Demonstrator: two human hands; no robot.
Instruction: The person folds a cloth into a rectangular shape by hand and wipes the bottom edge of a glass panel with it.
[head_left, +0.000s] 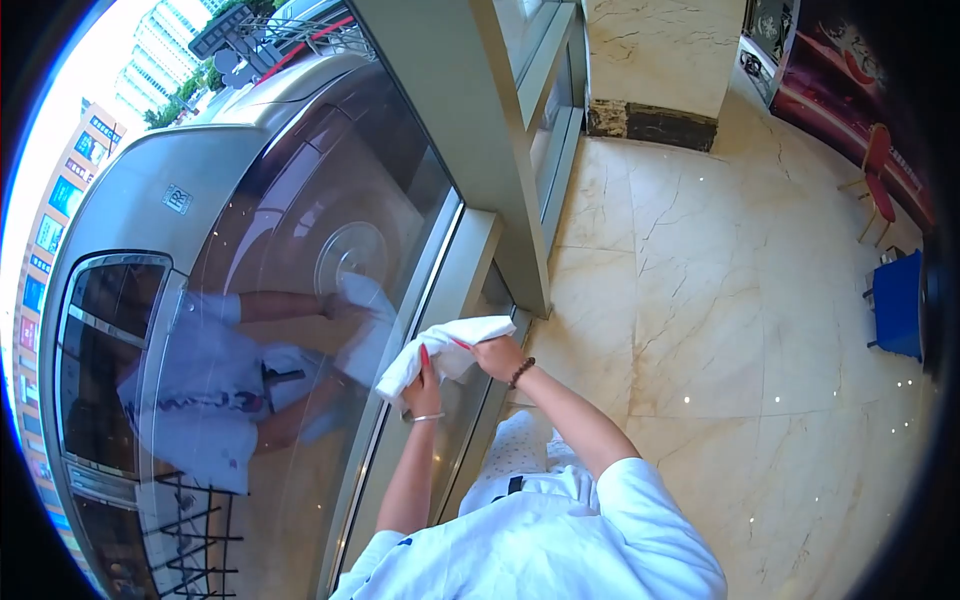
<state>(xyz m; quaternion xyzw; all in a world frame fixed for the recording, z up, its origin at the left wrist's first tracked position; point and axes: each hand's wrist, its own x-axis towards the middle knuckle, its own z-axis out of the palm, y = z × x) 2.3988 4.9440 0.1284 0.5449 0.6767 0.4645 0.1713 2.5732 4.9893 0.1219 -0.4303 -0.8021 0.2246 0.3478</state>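
A folded white cloth (445, 348) is stretched between my two hands in front of the window frame. My left hand (422, 390) grips its left end, with fingers closed round the fabric. On the cloth's right end my right hand (498, 357) is also closed; a dark bead bracelet circles that wrist. The large glass pane (300, 330) stands to the left, apart from the cloth as far as I can tell, and mirrors my body and the cloth. Below the hands runs the grey metal window sill (455, 440).
Outside the glass a silver car (190, 160) is parked close by. A metal window post (500, 150) rises ahead, with a marble pillar (650, 60) beyond. A red chair (877, 180) and a blue chair (897, 303) stand at the far right on the marble floor (700, 280).
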